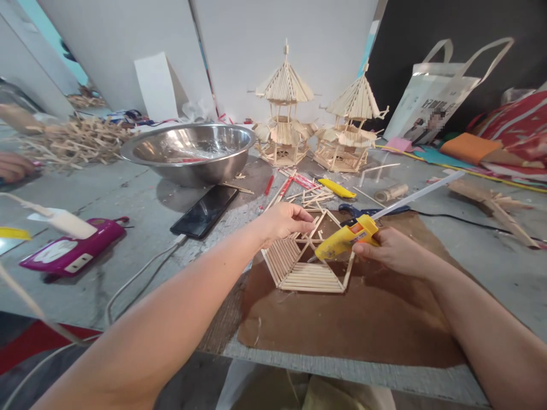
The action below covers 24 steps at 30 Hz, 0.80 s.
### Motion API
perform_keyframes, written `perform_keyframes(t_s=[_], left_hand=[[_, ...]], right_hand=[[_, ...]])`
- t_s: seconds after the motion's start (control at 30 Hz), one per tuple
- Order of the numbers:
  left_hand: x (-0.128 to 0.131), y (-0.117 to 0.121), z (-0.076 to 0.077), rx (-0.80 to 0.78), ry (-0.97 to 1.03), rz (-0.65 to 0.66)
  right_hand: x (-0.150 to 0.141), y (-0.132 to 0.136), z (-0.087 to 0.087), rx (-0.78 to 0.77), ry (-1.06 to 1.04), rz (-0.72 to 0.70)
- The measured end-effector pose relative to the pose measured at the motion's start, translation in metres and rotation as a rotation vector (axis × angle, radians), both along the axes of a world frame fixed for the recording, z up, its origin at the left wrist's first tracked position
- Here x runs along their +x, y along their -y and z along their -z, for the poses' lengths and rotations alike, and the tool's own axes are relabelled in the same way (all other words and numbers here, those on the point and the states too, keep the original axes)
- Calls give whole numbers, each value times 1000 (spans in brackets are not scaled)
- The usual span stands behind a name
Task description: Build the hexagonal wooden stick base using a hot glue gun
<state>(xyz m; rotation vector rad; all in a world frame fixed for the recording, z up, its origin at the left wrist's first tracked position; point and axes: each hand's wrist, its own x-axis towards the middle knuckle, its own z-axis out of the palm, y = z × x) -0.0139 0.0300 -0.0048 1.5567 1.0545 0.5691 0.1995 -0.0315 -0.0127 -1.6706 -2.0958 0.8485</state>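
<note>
My right hand [388, 250] is wrapped around a yellow hot glue gun [342, 240], a long clear glue stick [421, 193] jutting from its back. The nozzle points down at a hexagonal frame of wooden sticks [314, 276], whose left and front sections are filled with rows of sticks. Over the frame's far left side, my left hand [286, 221] has its fingertips pinched together; whatever is between them is too small or hidden to tell. Under the frame lies a brown sheet [342, 324].
Behind are two stick-built pavilions [284, 125] [348, 131], a steel bowl [192, 151] and a yellow cutter [337, 188]. Blue scissors [348, 212] lie beyond the glue gun. A phone [205, 210] and purple power strip [77, 250] trail cables. Another person's hand [15, 167] shows far left.
</note>
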Motion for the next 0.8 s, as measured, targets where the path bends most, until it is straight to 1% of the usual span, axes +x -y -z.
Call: perform_keyframes(t_s=[0.1,0.27,0.5,0.8], left_hand=[[0,0,1,-10,20,11],[1,0,1,-3,26,19],[0,0,1,8,15,2],[1,1,0,6,28,-7]], right_hand=[[0,0,2,-9,-30,-11],[0,-1,4,-16,-85,14],[-1,0,2,-44,-99,5],[1,-1,5,-41,-141,-14]])
